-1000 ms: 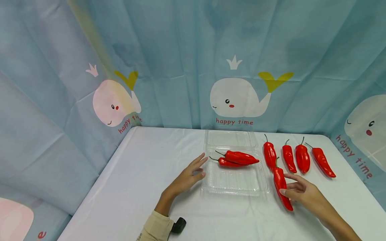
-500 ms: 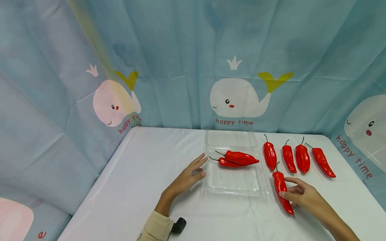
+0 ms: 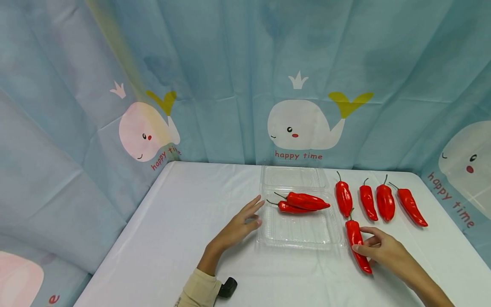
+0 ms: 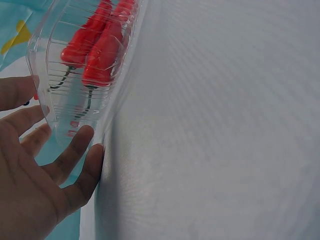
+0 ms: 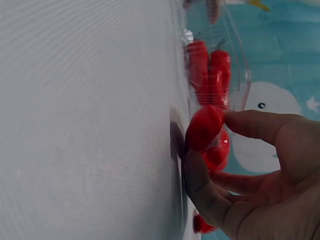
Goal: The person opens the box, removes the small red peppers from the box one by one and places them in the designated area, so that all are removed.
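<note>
My right hand pinches a long red chili pepper by its sides, thumb against fingers, just right of the clear plastic clamshell box. In the right wrist view this pepper is seen end-on, close over the white cloth. Two more red peppers lie side by side across the back of the box's base, stems pointing left. My left hand has its fingers spread and extended at the box's left edge. The left wrist view shows its fingertips right by the box wall.
Several red peppers stand in a row right of the box, the leftmost pepper close to the held one's stem. The box's raised lid lies back towards the blue whale-print curtain. A white cloth covers the table.
The right hand and its pepper have shifted slightly towards the person, then a little to the left. The left hand, the box and the other peppers stay put.
</note>
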A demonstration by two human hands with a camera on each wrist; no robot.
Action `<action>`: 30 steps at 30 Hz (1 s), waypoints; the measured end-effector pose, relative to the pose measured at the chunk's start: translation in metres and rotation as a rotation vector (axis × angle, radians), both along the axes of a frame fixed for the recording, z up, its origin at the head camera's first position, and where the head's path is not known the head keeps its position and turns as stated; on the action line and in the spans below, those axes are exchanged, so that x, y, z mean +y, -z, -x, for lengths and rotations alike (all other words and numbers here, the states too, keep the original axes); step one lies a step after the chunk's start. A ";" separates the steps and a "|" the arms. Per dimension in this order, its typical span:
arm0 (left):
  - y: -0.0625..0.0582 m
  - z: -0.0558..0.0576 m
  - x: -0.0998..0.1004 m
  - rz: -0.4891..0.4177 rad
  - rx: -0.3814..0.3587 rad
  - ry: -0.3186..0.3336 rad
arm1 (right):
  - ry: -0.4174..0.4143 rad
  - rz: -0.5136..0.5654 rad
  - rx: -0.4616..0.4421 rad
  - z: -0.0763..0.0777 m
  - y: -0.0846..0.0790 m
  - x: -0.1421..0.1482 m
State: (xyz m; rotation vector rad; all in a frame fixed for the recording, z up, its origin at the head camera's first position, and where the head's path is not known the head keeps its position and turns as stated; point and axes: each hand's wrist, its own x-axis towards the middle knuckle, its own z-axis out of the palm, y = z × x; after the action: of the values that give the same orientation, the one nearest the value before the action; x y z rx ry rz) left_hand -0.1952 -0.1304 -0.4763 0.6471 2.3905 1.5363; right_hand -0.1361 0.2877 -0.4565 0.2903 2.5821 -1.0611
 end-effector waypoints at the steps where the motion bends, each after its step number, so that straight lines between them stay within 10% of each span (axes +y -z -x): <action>1: 0.000 0.000 0.000 -0.001 -0.002 0.000 | 0.000 -0.005 -0.001 0.000 0.000 -0.001; 30: 0.000 -0.001 -0.001 0.008 -0.004 -0.002 | 0.021 -0.021 0.099 0.001 -0.008 0.005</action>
State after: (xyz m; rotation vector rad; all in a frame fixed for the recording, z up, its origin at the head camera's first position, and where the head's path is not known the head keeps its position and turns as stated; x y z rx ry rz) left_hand -0.1944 -0.1314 -0.4758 0.6394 2.3934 1.5265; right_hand -0.1372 0.2926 -0.4490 0.2767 2.6846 -1.0813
